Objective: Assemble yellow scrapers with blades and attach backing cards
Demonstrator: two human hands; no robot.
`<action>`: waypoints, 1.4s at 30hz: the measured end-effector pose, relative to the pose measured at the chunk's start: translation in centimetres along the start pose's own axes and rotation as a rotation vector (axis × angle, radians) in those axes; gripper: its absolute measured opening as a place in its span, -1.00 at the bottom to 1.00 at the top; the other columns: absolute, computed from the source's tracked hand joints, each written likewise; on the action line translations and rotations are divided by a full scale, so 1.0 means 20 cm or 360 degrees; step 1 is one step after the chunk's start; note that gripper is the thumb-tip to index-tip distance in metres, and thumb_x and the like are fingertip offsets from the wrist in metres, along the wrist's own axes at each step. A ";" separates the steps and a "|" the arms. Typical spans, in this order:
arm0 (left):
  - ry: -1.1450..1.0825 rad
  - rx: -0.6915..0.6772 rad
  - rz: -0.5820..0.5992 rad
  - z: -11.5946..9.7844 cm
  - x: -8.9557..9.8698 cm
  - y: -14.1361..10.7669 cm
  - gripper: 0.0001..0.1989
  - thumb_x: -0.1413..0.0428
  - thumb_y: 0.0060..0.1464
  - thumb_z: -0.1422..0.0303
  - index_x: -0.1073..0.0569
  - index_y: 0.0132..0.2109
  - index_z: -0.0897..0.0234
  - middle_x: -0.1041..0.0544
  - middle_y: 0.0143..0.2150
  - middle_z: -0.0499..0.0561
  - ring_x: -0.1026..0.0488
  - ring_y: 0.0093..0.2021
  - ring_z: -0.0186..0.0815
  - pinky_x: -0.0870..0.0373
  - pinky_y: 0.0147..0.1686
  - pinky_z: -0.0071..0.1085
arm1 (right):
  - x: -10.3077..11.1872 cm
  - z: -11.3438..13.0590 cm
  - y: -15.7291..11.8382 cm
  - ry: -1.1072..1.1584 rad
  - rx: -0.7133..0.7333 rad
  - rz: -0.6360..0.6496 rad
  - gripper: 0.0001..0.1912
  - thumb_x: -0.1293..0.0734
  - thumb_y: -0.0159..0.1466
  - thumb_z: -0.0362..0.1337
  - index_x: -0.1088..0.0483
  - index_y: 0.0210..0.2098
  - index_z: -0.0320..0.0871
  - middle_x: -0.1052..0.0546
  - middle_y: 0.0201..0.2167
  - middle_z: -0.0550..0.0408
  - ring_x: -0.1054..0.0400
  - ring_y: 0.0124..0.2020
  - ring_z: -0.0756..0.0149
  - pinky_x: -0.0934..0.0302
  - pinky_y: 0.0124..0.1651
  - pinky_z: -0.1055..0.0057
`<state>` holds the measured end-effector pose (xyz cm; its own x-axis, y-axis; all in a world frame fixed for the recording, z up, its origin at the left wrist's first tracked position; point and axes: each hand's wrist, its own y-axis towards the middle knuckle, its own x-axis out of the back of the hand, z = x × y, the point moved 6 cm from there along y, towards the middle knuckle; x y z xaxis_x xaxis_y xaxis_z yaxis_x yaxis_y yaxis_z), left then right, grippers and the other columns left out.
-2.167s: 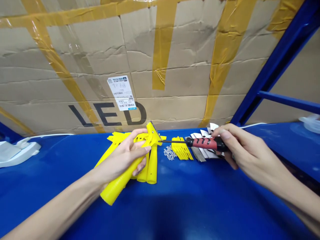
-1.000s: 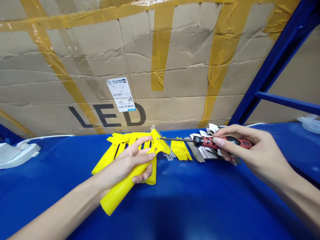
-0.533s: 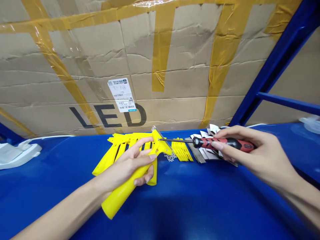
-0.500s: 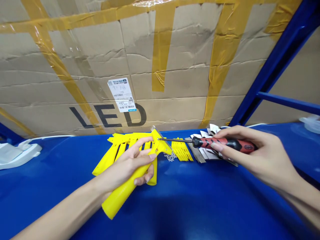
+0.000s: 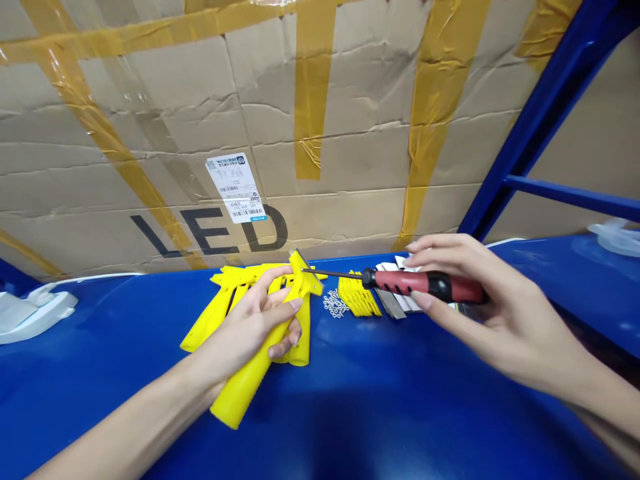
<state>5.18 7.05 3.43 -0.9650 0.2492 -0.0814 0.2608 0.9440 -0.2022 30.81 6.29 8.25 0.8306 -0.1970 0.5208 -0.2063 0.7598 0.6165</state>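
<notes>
A yellow plastic scraper (image 5: 240,387) lies across my left hand (image 5: 250,323), whose fingers and thumb are wrapped round its handle, the T-shaped head pointing up. My right hand (image 5: 515,320) has a screwdriver (image 5: 400,281) with a red and black handle, thumb below and fingers loosely above it. The screwdriver's tip meets a hole or screw in the scraper head. Behind my left hand lie several more yellow scraper handles (image 5: 205,327). Small shiny metal pieces (image 5: 335,305), thin yellow plates (image 5: 359,298) and grey blades (image 5: 393,305) with white paper sit beyond the screwdriver.
Blue table surface (image 5: 370,400) spreads under my hands. At its back stands a large taped cardboard box (image 5: 360,193) marked LED. A blue metal frame (image 5: 530,133) rises on the right. A white plastic object (image 5: 40,313) lies at the far left.
The fingers of my right hand have loosened and lifted on the screwdriver handle. Both hands, the scraper and the background sit slightly further left in view.
</notes>
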 end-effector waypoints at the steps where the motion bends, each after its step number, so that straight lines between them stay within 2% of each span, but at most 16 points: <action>1: 0.0000 -0.0008 -0.0011 0.00 0.00 0.00 -0.27 -0.23 0.18 0.28 -0.07 0.37 0.18 -0.45 -0.57 -0.13 -0.18 -0.70 -0.53 -0.07 -0.65 -0.59 | 0.00 -0.03 0.00 0.0115 -0.0130 0.0042 -0.66 -0.46 0.22 -0.13 -0.46 0.00 0.08 -0.51 0.06 -0.04 -0.44 0.07 -0.04 -0.49 -0.23 0.23; 3: 0.0004 -0.0023 -0.0022 -0.01 0.00 0.00 -0.30 -0.22 0.19 0.29 -0.08 0.35 0.19 -0.45 -0.56 -0.14 -0.18 -0.70 -0.53 -0.06 -0.65 -0.59 | 0.00 -0.07 0.01 0.0303 -0.0291 0.0073 -0.58 -0.48 0.20 -0.09 -0.38 0.02 0.08 -0.54 -0.01 -0.03 -0.50 -0.05 0.03 -0.48 -0.29 0.26; 5: 0.0025 -0.0039 -0.0019 -0.01 -0.01 -0.01 -0.31 -0.21 0.20 0.30 -0.07 0.35 0.18 -0.45 -0.56 -0.14 -0.19 -0.70 -0.52 -0.07 -0.65 -0.58 | 0.00 -0.09 0.02 0.0391 -0.0372 0.0063 -0.66 -0.45 0.23 -0.04 -0.36 -0.07 0.03 -0.58 -0.24 0.04 -0.51 -0.34 0.18 -0.40 -0.43 0.31; 7: 0.0060 -0.0052 -0.0004 -0.01 -0.02 -0.02 -0.32 -0.21 0.21 0.29 -0.07 0.34 0.17 -0.45 -0.56 -0.14 -0.19 -0.69 -0.52 -0.09 -0.64 -0.57 | 0.00 -0.11 0.02 0.0359 -0.0446 -0.0012 -0.73 -0.35 0.32 0.04 -0.31 -0.21 0.00 -0.47 -0.57 0.18 -0.32 -0.63 0.34 -0.23 -0.60 0.39; 9: 0.0099 -0.0066 0.0011 -0.01 -0.03 -0.02 -0.34 -0.19 0.22 0.29 -0.06 0.35 0.17 -0.45 -0.57 -0.15 -0.20 -0.69 -0.52 -0.11 -0.63 -0.56 | 0.01 -0.13 0.01 0.0331 -0.0550 -0.0058 -0.69 -0.25 0.38 0.09 -0.26 -0.26 0.00 -0.31 -0.73 0.28 -0.15 -0.75 0.40 -0.06 -0.67 0.42; 11: 0.0121 -0.0066 -0.0003 0.00 -0.03 -0.02 -0.36 -0.17 0.24 0.29 -0.06 0.34 0.17 -0.45 -0.56 -0.15 -0.20 -0.69 -0.52 -0.13 -0.61 -0.55 | 0.00 -0.14 0.01 0.0480 -0.0602 -0.0018 -0.71 -0.31 0.35 0.08 -0.27 -0.20 0.02 -0.42 -0.61 0.25 -0.26 -0.67 0.37 -0.14 -0.63 0.41; 14: 0.0122 -0.0062 -0.0040 0.00 -0.03 -0.02 -0.38 -0.17 0.24 0.30 -0.09 0.33 0.16 -0.46 -0.54 -0.15 -0.20 -0.68 -0.53 -0.14 -0.60 -0.55 | -0.02 -0.14 0.01 0.0790 -0.0562 0.0137 -0.57 -0.48 0.20 -0.01 -0.26 -0.06 0.08 -0.55 -0.21 0.13 -0.46 -0.44 0.29 -0.32 -0.48 0.37; 16: 0.0113 -0.0079 -0.0051 0.00 -0.02 -0.02 -0.38 -0.18 0.23 0.31 -0.10 0.33 0.18 -0.46 -0.54 -0.14 -0.20 -0.68 -0.53 -0.14 -0.60 -0.55 | -0.03 -0.15 0.01 0.0745 -0.0524 0.0130 -0.60 -0.46 0.22 0.01 -0.25 -0.09 0.07 -0.54 -0.35 0.16 -0.41 -0.51 0.32 -0.25 -0.54 0.40; 18: 0.0106 -0.0097 -0.0049 -0.01 -0.03 -0.02 -0.36 -0.20 0.21 0.30 -0.10 0.32 0.19 -0.46 -0.55 -0.14 -0.19 -0.69 -0.52 -0.13 -0.61 -0.55 | -0.02 -0.16 0.02 0.0561 -0.0548 0.0032 -0.67 -0.34 0.31 0.10 -0.23 -0.19 0.03 -0.38 -0.64 0.26 -0.22 -0.69 0.38 -0.06 -0.65 0.43; 20: 0.0104 -0.0102 -0.0039 -0.01 -0.03 -0.02 -0.36 -0.20 0.21 0.30 -0.10 0.32 0.19 -0.45 -0.55 -0.15 -0.18 -0.69 -0.52 -0.13 -0.62 -0.55 | -0.02 -0.18 0.01 0.0424 -0.0616 -0.0046 -0.64 -0.24 0.36 0.16 -0.22 -0.25 0.01 -0.26 -0.73 0.31 -0.09 -0.77 0.42 0.05 -0.69 0.43; 25: 0.0107 -0.0127 -0.0067 -0.02 -0.03 -0.02 -0.41 -0.20 0.19 0.31 -0.15 0.28 0.19 -0.46 -0.54 -0.14 -0.19 -0.69 -0.52 -0.15 -0.60 -0.54 | -0.06 -0.16 0.02 0.0796 -0.0528 0.0143 -0.59 -0.46 0.22 0.00 -0.27 -0.07 0.06 -0.49 -0.39 0.18 -0.41 -0.49 0.29 -0.28 -0.48 0.35; 30: 0.0125 -0.0116 -0.0053 0.00 -0.03 -0.01 -0.34 -0.21 0.18 0.28 -0.11 0.33 0.20 -0.46 -0.53 -0.12 -0.20 -0.70 -0.50 -0.13 -0.61 -0.51 | -0.01 -0.20 0.00 0.0405 -0.0617 -0.0076 -0.66 -0.23 0.38 0.13 -0.23 -0.28 0.01 -0.21 -0.66 0.31 -0.06 -0.74 0.44 0.05 -0.67 0.44; 32: 0.0134 -0.0116 -0.0044 0.01 -0.03 -0.01 -0.33 -0.21 0.18 0.27 -0.11 0.33 0.21 -0.47 -0.53 -0.12 -0.20 -0.70 -0.50 -0.15 -0.61 -0.51 | -0.03 -0.21 0.00 0.0452 -0.0631 0.0021 -0.67 -0.23 0.38 0.13 -0.27 -0.21 0.01 -0.30 -0.60 0.26 -0.18 -0.69 0.41 -0.05 -0.64 0.43; 35: 0.0134 -0.0135 -0.0057 -0.01 -0.02 -0.01 -0.36 -0.21 0.18 0.29 -0.13 0.32 0.21 -0.47 -0.53 -0.12 -0.22 -0.69 -0.50 -0.15 -0.60 -0.52 | -0.07 -0.18 0.01 0.0766 -0.0512 0.0255 -0.63 -0.40 0.29 0.02 -0.25 -0.04 0.05 -0.48 -0.37 0.18 -0.43 -0.46 0.31 -0.31 -0.43 0.36; 40: 0.0172 -0.0120 -0.0023 -0.02 -0.03 -0.02 -0.42 -0.17 0.23 0.31 -0.13 0.30 0.18 -0.47 -0.54 -0.14 -0.22 -0.69 -0.50 -0.14 -0.59 -0.53 | -0.03 -0.20 0.00 0.0511 -0.0577 -0.0009 -0.69 -0.24 0.39 0.10 -0.24 -0.21 0.02 -0.31 -0.62 0.29 -0.11 -0.74 0.45 -0.05 -0.65 0.44; 42: 0.0182 -0.0136 -0.0039 -0.02 -0.03 -0.02 -0.43 -0.17 0.23 0.31 -0.14 0.30 0.18 -0.46 -0.55 -0.15 -0.21 -0.70 -0.51 -0.14 -0.59 -0.53 | -0.04 -0.20 0.00 0.0593 -0.0606 0.0006 -0.69 -0.28 0.36 0.11 -0.28 -0.15 0.02 -0.43 -0.49 0.21 -0.27 -0.66 0.40 -0.18 -0.60 0.41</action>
<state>5.63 6.70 3.99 -0.9691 0.2441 0.0353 0.2385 0.9639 -0.1186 32.20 8.93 5.51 0.9719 -0.0129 0.2349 -0.0650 0.9449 0.3208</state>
